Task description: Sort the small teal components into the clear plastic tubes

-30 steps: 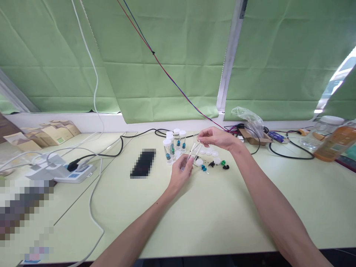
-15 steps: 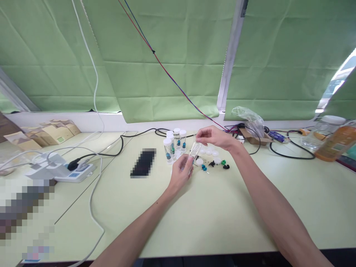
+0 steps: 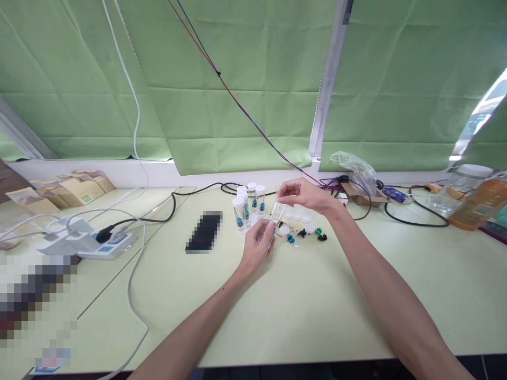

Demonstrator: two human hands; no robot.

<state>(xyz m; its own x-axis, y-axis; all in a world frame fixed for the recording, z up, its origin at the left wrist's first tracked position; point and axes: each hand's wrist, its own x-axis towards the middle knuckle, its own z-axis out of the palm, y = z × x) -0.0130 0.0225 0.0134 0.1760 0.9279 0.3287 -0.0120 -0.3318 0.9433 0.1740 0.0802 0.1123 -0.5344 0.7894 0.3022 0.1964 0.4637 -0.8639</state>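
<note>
My left hand (image 3: pixel 258 244) is closed round the lower end of a clear plastic tube (image 3: pixel 277 217) that tilts up to the right. My right hand (image 3: pixel 306 196) hovers at the tube's open top, thumb and fingers pinched on something too small to make out. Behind the hands stand several capped tubes (image 3: pixel 249 205) holding blue and green bits. White caps (image 3: pixel 297 216) and small blue, green and black pieces (image 3: pixel 305 234) lie on the pale green table (image 3: pixel 301 301) just right of the left hand.
A blurred dark phone (image 3: pixel 204 231) lies left of the tubes. A white power strip (image 3: pixel 103 245) with black and white cables sits at the left, paper pouches (image 3: pixel 65 191) behind it. At the right are a plastic bag (image 3: pixel 354 166), cables and jars (image 3: pixel 471 196).
My right hand has shifted slightly left and down toward the tube's mouth. My left hand and the tube have hardly moved.
</note>
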